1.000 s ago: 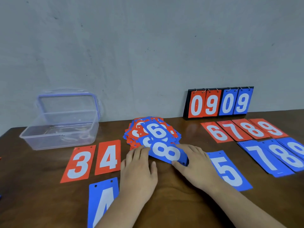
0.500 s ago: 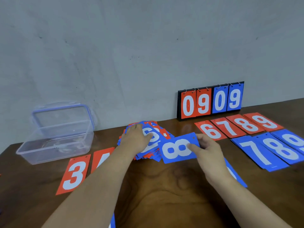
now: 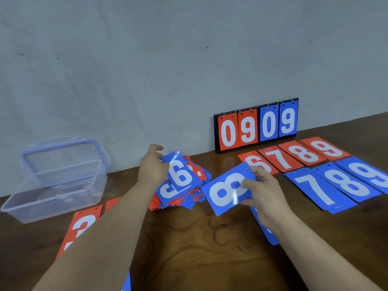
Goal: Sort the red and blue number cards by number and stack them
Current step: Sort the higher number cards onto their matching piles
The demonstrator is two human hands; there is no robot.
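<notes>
Head view: right hand (image 3: 264, 198) pinches blue 8 card (image 3: 224, 192) by its right end, thumb on the face, card held off the table (image 3: 199, 238) just right of the mixed pile (image 3: 180, 201). Left hand (image 3: 152, 166) grips blue 6 card (image 3: 180, 174) at its left edge, tilted atop the pile. Red row 6-9 (image 3: 294, 156) and blue row 7-9 (image 3: 336, 185) lie far right. Clear box (image 3: 52, 185) sits at left.

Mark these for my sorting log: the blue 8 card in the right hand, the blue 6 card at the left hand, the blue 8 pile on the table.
blue 8 card (image 3: 231, 186), head view, centre of its face.
blue 6 card (image 3: 181, 175), head view, white numeral.
blue 8 pile (image 3: 348, 183), head view, top card's numeral.
</notes>
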